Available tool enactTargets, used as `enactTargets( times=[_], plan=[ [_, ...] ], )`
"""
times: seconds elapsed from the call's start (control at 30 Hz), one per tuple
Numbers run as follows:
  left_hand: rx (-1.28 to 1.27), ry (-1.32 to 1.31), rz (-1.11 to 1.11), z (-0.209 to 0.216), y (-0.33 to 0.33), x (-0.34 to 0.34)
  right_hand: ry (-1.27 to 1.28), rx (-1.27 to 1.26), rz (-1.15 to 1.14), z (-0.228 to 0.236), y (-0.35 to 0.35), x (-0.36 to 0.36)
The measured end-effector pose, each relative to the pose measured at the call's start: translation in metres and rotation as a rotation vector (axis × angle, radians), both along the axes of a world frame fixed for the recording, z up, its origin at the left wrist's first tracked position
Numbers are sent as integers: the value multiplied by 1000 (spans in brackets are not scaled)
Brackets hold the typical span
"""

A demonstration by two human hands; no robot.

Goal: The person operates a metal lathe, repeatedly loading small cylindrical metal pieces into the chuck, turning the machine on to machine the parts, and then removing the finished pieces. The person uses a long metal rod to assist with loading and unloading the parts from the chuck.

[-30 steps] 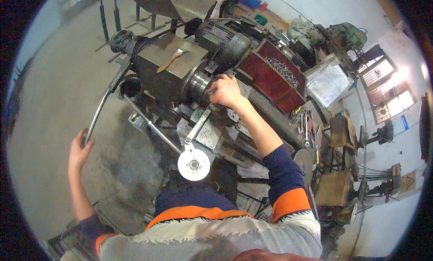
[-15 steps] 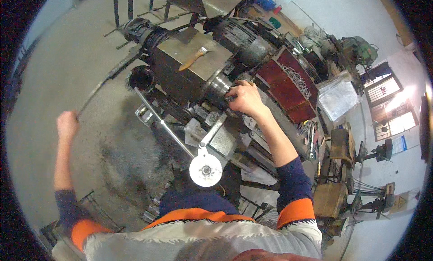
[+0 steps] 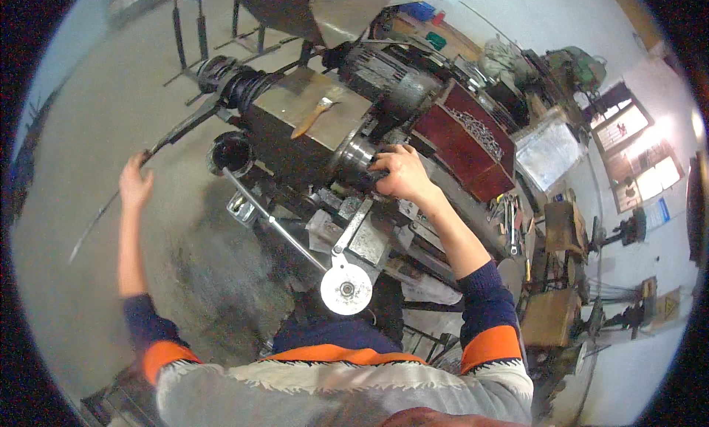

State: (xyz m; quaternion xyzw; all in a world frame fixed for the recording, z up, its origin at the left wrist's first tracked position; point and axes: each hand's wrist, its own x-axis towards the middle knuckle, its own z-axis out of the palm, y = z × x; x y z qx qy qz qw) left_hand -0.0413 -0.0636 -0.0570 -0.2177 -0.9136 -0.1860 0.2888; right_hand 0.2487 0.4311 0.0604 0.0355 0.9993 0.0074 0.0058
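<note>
On the left, my left hand [image 3: 135, 183] is closed around a long thin rod [image 3: 177, 131], thumb standing apart. The rod runs from the far left end of a lathe-like machine [image 3: 284, 135], past my hand, and tapers toward the lower left. My right hand [image 3: 401, 173] has its fingers bent around the machine's shiny steel chuck [image 3: 358, 154]; the fingertips are partly hidden. A brush [image 3: 312, 120] with a wooden handle lies on the headstock cover. Nearer to me is a white round disc [image 3: 346, 289] on a crank arm, beside a steel lever [image 3: 273, 219].
A dark red tray [image 3: 465, 150] heaped with metal shavings stands right of the chuck, near a motor [image 3: 391, 80]. Beyond are a silvery sheet-covered item [image 3: 548, 150] and several hand tools [image 3: 511, 221]. Metal stands [image 3: 188, 39] occupy the far left floor.
My left hand has moved up and inward along the rod, so a length of rod now sticks out beyond it. My right hand stays at the chuck.
</note>
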Motion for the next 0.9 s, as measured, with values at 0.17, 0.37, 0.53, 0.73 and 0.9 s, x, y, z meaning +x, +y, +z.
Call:
enactTargets(
  times=[0.17,0.37,0.53,0.73,0.9],
  plan=[
    [113,-779,-88,-141,105,35,488,-103,112,24,9,58],
    [-555,-587,-251,-135,163,69,433,-161,-314,22,48,197],
    [-677,-501,-199,-135,152,39,404,-253,-724,3,73,306],
    [-204,-712,-187,-124,122,58,444,-122,-1068,-58,128,479],
    [570,-957,-243,-93,135,53,-19,-38,-1429,-122,170,617]
  ],
)
